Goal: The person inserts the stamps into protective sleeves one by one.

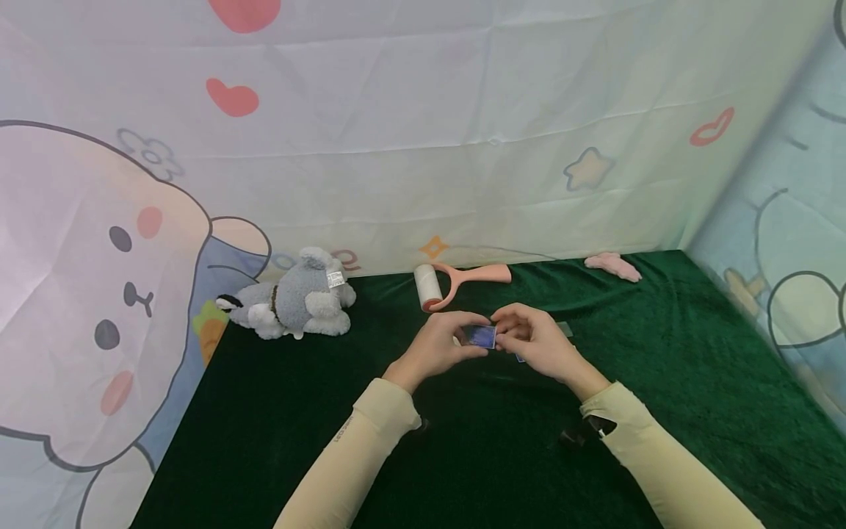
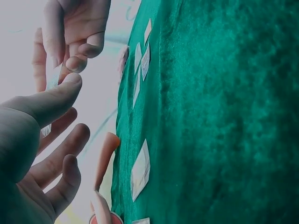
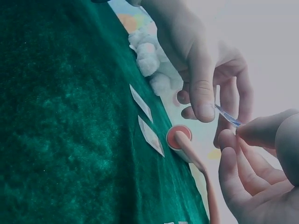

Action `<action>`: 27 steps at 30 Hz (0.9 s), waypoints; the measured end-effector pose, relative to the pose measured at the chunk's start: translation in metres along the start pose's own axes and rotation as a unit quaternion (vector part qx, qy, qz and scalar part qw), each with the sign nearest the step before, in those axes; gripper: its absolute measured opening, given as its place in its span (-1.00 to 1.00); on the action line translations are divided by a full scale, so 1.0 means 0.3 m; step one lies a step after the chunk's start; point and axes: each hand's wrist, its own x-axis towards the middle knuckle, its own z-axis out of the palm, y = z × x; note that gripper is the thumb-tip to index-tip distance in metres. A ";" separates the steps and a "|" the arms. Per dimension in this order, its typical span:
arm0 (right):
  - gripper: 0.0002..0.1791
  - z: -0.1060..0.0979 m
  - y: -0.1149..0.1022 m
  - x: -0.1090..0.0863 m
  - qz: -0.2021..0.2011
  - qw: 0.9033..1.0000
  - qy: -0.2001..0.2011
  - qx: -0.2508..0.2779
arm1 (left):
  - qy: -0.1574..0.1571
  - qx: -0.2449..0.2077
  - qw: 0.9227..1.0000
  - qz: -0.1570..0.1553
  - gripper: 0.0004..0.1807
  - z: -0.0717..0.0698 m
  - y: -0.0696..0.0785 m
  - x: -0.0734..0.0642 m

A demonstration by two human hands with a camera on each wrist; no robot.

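Both hands meet above the green cloth, holding a small blue card (image 1: pixel 482 336). My left hand (image 1: pixel 439 342) pinches it between thumb and fingers, while my right hand (image 1: pixel 538 342) pinches its other end with thumb and fingertips. Seen edge-on, the thin card (image 3: pixel 227 115) spans the fingertips of the two hands in the right wrist view. Below them, several flat, small cards lie on the cloth, among them one diamond-like card (image 2: pixel 140 171) in the left wrist view. In the head view the hands hide most of these, though a pale card (image 1: pixel 565 328) shows behind the right hand.
A lint roller with a pink handle (image 1: pixel 482 274) lies behind the hands at the back edge. To its left is a grey plush animal (image 1: pixel 300 297) on its side. A fluffy pink item (image 1: pixel 613 266) lies at the back right. Printed curtains (image 1: pixel 423 147) hang behind the green-covered table.
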 end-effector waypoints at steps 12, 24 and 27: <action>-0.67 0.008 -0.001 -0.003 0.008 1.000 -0.001 0.007 | -0.001 0.029 1.000 -0.003 -0.54 0.017 0.012 0.002; -0.68 0.014 0.009 0.001 0.027 0.999 0.021 -0.004 | -0.010 0.009 1.000 0.006 -0.51 0.022 0.021 0.010; -0.68 0.010 0.009 0.001 0.033 0.999 0.018 -0.002 | -0.016 -0.018 1.000 0.000 -0.54 0.022 0.016 0.012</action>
